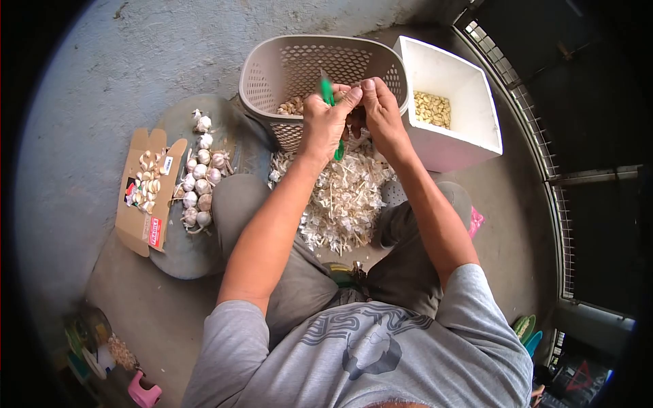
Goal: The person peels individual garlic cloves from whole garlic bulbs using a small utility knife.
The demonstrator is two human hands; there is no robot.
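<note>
My left hand [322, 126] is closed around a green-handled knife [327, 90], its blade end pointing up and away from me. Close beside it, my right hand [388, 122] is pinched shut, the thumbs and fingertips of both hands nearly meeting. Whatever small piece sits between the fingertips is hidden. Both hands are over the near rim of a grey-brown perforated basket [320, 42], which has unpeeled garlic cloves [291, 107] at its bottom. Below the hands, a heap of papery garlic skins [343, 200] covers the floor between my legs.
A white foam box [476, 112] with peeled garlic cloves [432, 111] stands right of the basket. Garlic bulbs [203, 171] rest on a round grey surface [180, 265] to the left, beside a cardboard box [129, 228] holding loose cloves [148, 178]. A wall rises behind.
</note>
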